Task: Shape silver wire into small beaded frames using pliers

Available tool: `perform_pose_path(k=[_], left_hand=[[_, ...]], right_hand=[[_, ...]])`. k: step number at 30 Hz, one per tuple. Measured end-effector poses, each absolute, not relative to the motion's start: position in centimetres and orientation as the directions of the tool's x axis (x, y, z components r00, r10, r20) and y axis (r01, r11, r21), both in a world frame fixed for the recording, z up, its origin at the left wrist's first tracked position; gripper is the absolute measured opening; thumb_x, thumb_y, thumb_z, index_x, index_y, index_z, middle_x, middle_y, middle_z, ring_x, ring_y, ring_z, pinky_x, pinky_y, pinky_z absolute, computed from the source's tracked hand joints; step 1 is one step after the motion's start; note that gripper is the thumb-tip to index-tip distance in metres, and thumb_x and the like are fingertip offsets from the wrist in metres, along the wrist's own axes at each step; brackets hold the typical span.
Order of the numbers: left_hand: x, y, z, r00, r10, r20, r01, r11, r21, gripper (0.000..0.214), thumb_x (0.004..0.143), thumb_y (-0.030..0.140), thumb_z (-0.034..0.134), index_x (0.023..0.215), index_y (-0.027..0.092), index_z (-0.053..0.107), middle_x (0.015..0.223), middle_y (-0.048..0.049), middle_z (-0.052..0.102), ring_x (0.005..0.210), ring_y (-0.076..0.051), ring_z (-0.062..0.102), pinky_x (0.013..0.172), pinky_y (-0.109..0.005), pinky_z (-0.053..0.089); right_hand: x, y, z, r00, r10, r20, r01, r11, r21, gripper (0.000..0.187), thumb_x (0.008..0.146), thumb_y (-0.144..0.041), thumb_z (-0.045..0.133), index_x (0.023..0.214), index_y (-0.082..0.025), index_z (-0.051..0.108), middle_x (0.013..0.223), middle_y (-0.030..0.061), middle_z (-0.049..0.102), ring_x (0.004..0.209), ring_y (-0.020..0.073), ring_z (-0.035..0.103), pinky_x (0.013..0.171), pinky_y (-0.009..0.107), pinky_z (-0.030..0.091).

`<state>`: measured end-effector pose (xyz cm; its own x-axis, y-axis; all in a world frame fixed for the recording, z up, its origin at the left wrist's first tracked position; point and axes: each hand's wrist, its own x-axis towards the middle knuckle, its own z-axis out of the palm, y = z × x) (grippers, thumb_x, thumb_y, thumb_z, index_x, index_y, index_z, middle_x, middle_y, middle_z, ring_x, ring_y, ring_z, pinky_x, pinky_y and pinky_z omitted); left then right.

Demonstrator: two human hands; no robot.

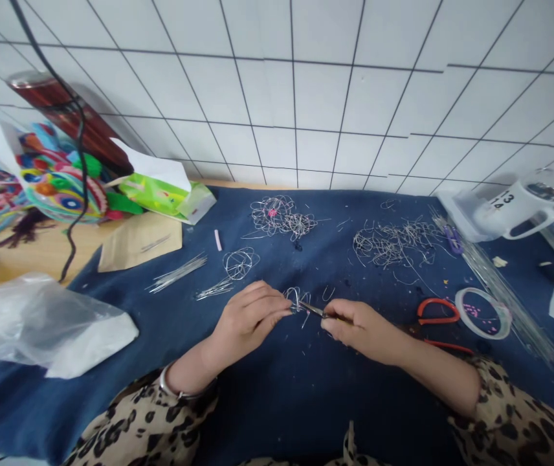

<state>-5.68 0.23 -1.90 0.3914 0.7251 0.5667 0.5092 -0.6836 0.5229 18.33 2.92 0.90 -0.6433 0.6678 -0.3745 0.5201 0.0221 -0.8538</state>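
Observation:
My left hand [248, 317] pinches a small looped silver wire piece [295, 298] just above the blue cloth [267, 388]. My right hand [359, 327] is closed round a slim pair of pliers [313, 309], whose tip touches the wire piece. Both hands meet near the middle of the cloth. Finished wire loops [239, 262] and straight wire bundles [177, 273] lie just beyond my left hand.
Tangled wire heaps [281, 217] [393, 241] lie at the back. Red-handled scissors [437, 314], a tape roll [483, 314] and long wires [505, 291] sit right. A white mug [520, 204], a plastic bag [39, 323], a tissue pack [160, 191] and colourful crafts [48, 181] surround the cloth.

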Motion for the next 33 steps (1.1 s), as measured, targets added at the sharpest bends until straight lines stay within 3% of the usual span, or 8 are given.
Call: perform_pose_path(k=[7, 18, 27, 33], left_hand=[[-5.5, -0.1, -1.7, 0.356, 0.793, 0.495, 0.537, -0.607, 0.586, 0.013, 0.079, 0.015, 0.062, 0.092, 0.016, 0.063, 0.078, -0.0063, 0.064, 0.072, -0.016, 0.058, 0.067, -0.032, 0.048], [-5.5, -0.2, -1.1, 0.357, 0.791, 0.496, 0.504, -0.611, 0.611, 0.014, 0.079, 0.011, 0.061, 0.092, 0.017, 0.063, 0.077, -0.0051, 0.065, 0.07, -0.015, 0.056, 0.066, -0.031, 0.046], [-5.2, -0.4, -1.5, 0.305, 0.793, 0.527, 0.598, -0.59, 0.542, 0.014, 0.074, 0.022, 0.069, 0.085, 0.017, 0.063, 0.073, -0.0035, 0.063, 0.067, -0.015, 0.055, 0.066, -0.031, 0.044], [-5.1, -0.5, -1.7, 0.301, 0.788, 0.538, 0.616, -0.591, 0.521, 0.013, 0.073, 0.019, 0.069, 0.085, 0.018, 0.062, 0.073, -0.0026, 0.062, 0.067, -0.015, 0.054, 0.066, -0.031, 0.043]], right_hand=[[17.4, 1.3, 0.5, -0.58, 0.756, -0.303, 0.506, 0.043, -0.861, 0.021, 0.087, -0.034, 0.044, 0.084, -0.017, 0.055, 0.071, -0.0019, 0.051, 0.067, 0.0112, 0.047, 0.061, 0.022, 0.036], [16.9, 0.7, 0.3, -0.573, 0.763, -0.299, 0.497, 0.033, -0.867, 0.02, 0.087, -0.034, 0.044, 0.084, -0.018, 0.055, 0.069, -0.0021, 0.051, 0.064, 0.0108, 0.047, 0.058, 0.021, 0.036], [17.0, 0.5, 0.2, -0.593, 0.755, -0.281, 0.482, 0.053, -0.875, 0.018, 0.088, -0.032, 0.044, 0.082, -0.018, 0.054, 0.069, -0.0031, 0.051, 0.064, 0.0097, 0.047, 0.059, 0.02, 0.036], [17.0, 0.6, 0.1, -0.601, 0.752, -0.27, 0.483, 0.073, -0.872, 0.018, 0.088, -0.032, 0.044, 0.082, -0.018, 0.053, 0.069, -0.0032, 0.05, 0.064, 0.0095, 0.047, 0.059, 0.02, 0.035]])
